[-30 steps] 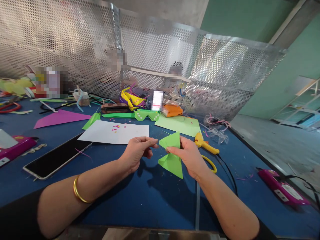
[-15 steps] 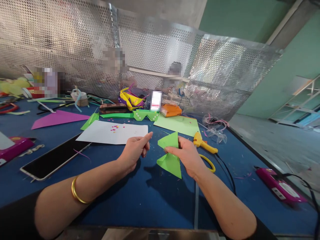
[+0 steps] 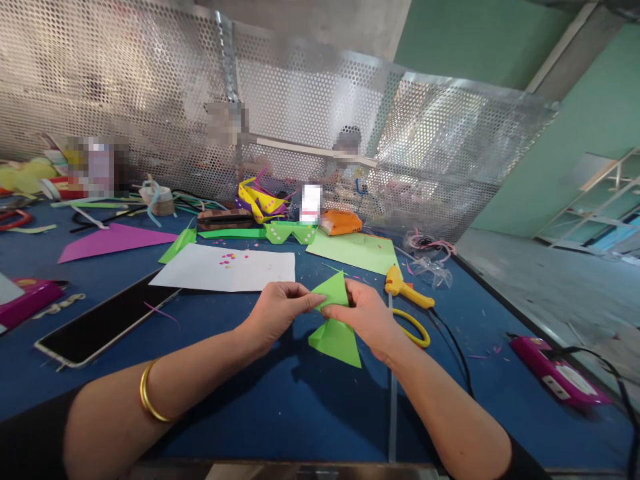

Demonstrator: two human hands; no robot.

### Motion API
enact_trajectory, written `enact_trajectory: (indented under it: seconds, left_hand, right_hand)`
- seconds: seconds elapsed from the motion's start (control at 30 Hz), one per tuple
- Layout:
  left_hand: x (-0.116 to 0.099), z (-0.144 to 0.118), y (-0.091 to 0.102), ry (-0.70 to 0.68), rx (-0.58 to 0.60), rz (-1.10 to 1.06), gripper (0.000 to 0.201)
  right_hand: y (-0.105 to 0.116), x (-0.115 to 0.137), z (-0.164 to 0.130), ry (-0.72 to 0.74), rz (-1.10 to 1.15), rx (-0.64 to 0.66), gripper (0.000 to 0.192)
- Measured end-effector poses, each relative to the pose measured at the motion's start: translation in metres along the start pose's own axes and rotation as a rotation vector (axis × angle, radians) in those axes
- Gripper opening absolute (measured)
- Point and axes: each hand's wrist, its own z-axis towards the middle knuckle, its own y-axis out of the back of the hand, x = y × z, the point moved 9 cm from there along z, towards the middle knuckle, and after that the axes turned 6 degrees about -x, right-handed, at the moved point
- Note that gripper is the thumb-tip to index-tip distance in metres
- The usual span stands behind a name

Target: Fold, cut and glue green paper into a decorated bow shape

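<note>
A folded piece of bright green paper [image 3: 334, 337], shaped like two triangles meeting at a pinched waist, is held just above the blue table [image 3: 300, 400]. My left hand [image 3: 277, 313] pinches the paper's upper left edge with thumb and fingertips. My right hand [image 3: 367, 317] grips it from the right at the waist. A gold bangle [image 3: 147, 393] circles my left forearm.
A white sheet [image 3: 225, 270] with small coloured bits lies behind my hands, a pale green sheet [image 3: 357, 250] to its right. Yellow-handled scissors [image 3: 407, 303] lie right of my hand, a phone [image 3: 100, 323] at left. Pink devices [image 3: 560, 377] sit at both sides. Perforated metal screens stand behind.
My left hand was off the paper half a second ago; it has come back and taken hold of the upper edge. Both hands and paper sank slightly toward the table.
</note>
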Motion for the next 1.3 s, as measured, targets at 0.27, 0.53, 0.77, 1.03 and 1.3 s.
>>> enact_trajectory:
  seconds: [0.27, 0.53, 0.77, 1.03, 1.3]
  left_hand:
    - [0.003, 0.000, 0.000, -0.021, -0.004, -0.026, 0.045]
    - [-0.008, -0.002, -0.002, -0.143, 0.029, 0.103, 0.031]
    - [-0.002, -0.001, 0.003, -0.060, -0.038, 0.011, 0.050]
    - [-0.014, -0.001, 0.014, -0.121, -0.159, 0.047, 0.036]
    - [0.003, 0.003, 0.021, 0.032, -0.203, -0.185, 0.051]
  right_hand:
    - [-0.001, -0.003, 0.000, -0.040, 0.034, 0.026, 0.028]
    - [-0.004, -0.002, -0.003, -0.041, 0.023, 0.039, 0.024]
    - [0.002, 0.000, 0.000, -0.029, 0.020, 0.009, 0.027]
    - [0.004, 0.003, -0.001, -0.020, 0.089, -0.014, 0.028]
    - [0.016, 0.002, 0.004, 0.006, 0.163, -0.096, 0.031]
